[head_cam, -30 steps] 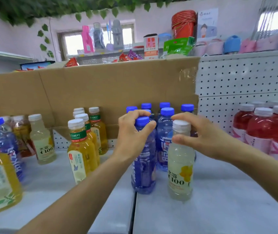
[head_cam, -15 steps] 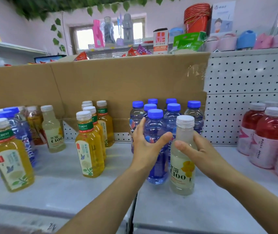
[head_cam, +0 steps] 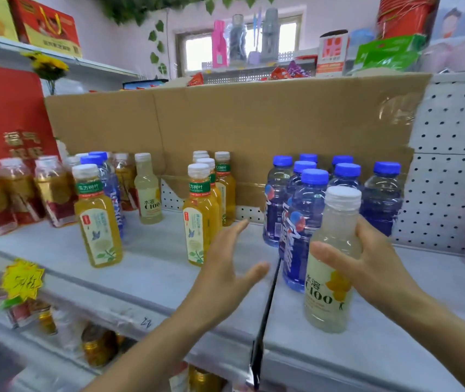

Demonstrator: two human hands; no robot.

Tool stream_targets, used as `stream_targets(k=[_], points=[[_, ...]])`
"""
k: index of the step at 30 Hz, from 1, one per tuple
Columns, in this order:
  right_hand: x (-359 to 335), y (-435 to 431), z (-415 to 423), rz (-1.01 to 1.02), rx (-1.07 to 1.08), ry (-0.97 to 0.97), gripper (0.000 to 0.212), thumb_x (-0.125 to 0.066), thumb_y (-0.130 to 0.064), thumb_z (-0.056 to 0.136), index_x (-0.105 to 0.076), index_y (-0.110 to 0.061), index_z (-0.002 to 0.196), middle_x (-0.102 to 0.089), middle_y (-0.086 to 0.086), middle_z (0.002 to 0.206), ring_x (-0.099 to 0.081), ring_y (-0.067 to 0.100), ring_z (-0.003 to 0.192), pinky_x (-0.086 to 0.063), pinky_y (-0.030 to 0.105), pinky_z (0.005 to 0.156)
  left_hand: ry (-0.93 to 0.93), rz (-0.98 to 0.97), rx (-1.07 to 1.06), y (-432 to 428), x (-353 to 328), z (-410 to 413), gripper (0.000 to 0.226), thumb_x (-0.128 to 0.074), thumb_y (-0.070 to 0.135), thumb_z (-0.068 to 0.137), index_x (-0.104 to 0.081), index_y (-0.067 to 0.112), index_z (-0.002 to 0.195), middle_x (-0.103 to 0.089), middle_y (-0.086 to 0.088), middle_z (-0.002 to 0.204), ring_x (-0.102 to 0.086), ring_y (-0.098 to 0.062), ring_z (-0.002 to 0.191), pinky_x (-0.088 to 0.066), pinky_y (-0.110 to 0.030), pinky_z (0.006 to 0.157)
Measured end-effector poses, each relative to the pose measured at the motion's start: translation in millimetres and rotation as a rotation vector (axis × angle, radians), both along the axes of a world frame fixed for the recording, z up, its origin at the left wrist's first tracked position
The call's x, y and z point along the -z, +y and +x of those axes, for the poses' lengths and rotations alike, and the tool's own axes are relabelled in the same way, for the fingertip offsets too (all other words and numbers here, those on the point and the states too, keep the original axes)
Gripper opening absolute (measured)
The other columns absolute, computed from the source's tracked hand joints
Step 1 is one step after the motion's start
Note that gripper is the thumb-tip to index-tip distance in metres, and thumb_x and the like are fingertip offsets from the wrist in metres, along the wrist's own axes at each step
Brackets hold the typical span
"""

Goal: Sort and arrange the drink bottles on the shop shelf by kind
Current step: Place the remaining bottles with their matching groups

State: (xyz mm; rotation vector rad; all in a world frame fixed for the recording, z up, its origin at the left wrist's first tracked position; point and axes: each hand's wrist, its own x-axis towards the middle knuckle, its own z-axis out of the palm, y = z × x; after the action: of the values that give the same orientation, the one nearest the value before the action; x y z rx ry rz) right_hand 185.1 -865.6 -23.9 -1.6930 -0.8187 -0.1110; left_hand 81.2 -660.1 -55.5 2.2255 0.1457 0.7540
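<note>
In the head view, the pale C100 bottle (head_cam: 330, 267) is gripped at mid-height by the right hand (head_cam: 372, 267), fingers curled round it. It is kept upright, long axis vertical, cap toward twelve o'clock, at five o'clock of the blue-capped bottles (head_cam: 305, 222) on the shelf (head_cam: 155, 264). The left hand (head_cam: 225, 267) is spread wide at its nine o'clock, nothing held.

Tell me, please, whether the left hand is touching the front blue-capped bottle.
Apart. The head view shows bare shelf between the open left hand and the front blue-capped bottle.
</note>
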Motion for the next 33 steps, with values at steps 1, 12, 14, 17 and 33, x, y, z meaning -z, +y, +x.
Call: stream_targets(k=[1,12,14,17,33], points=[[-2,7,-8,-0.001,0.005,-0.007,0.033,-0.078,-0.041,0.073,-0.06,-0.036,0.1,-0.069,-0.023,0.092,-0.067,-0.004,0.082,-0.052,0.015,0.054,0.002,0.013,-0.026,10,0,-10,0.072,-0.069,0.045,0.089,-0.027,0.045,0.148,-0.03,0.029,0.145,-0.029,0.009,0.131,-0.027,-0.018,0.108],[-12,117,-63,0.02,0.143,-0.064,0.054,-0.08,-0.059,0.056,-0.057,-0.038,0.1,-0.063,-0.035,0.09,-0.061,-0.014,0.082,-0.045,0.019,0.061,-0.245,0.217,-0.145,150,-47,-72,0.048,-0.072,0.02,0.089,-0.051,0.027,0.132,-0.051,0.011,0.13,-0.045,-0.002,0.124,-0.033,-0.009,0.104],[-9,136,-67,0.034,0.167,-0.044,0.048,-0.072,-0.056,0.056,-0.057,-0.035,0.097,-0.067,-0.022,0.087,-0.062,-0.012,0.08,-0.046,0.019,0.061,-0.247,0.237,-0.163,176,-64,-70,0.048,-0.072,0.019,0.089,-0.052,0.02,0.134,-0.051,0.005,0.13,-0.046,-0.006,0.123,-0.037,-0.018,0.106],[-5,158,-72,0.039,0.229,-0.041,0.044,-0.07,-0.055,0.057,-0.057,-0.035,0.094,-0.066,-0.013,0.088,-0.065,-0.003,0.08,-0.047,0.019,0.06,-0.163,0.183,-0.102,194,-96,-47,0.053,-0.069,0.027,0.091,-0.048,0.024,0.14,-0.046,0.003,0.14,-0.043,-0.007,0.13,-0.037,-0.027,0.11],[-12,160,-60,-0.174,0.191,0.135,0.08,-0.077,-0.064,0.046,-0.041,-0.057,0.118,-0.061,-0.025,0.108,-0.061,0.005,0.101,-0.056,0.034,0.084,0.832,0.278,-0.083,357,-195,100,0.066,-0.061,0.031,0.097,-0.031,0.015,0.154,-0.042,-0.011,0.153,-0.05,-0.032,0.133,-0.042,-0.048,0.112]])
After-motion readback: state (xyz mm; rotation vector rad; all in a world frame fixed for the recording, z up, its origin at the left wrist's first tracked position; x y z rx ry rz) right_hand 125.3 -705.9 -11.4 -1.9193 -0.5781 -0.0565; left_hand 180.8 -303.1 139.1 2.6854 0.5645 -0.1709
